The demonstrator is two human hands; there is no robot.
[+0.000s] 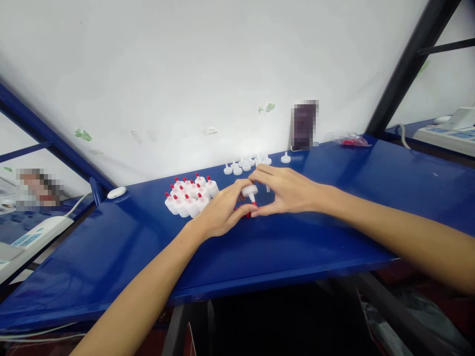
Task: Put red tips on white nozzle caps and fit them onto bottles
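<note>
Over the blue table, my left hand and my right hand meet with fingers closed around one white nozzle cap. Its wide end faces up and its narrow spout points down, with a small red tip at the spout's end between my thumbs. A little red shows below my left thumb, partly hidden by it. Beyond my hands stand several loose white nozzle caps, spouts up. Left of my left hand is a close group of white bottles with red-tipped spouts. Part of another spout shows behind my right fingers.
The blue table runs along a white wall. A white oval object lies at the left, and a clear bag with red pieces at the back right. A blurred dark upright object leans on the wall. Metal posts frame the sides.
</note>
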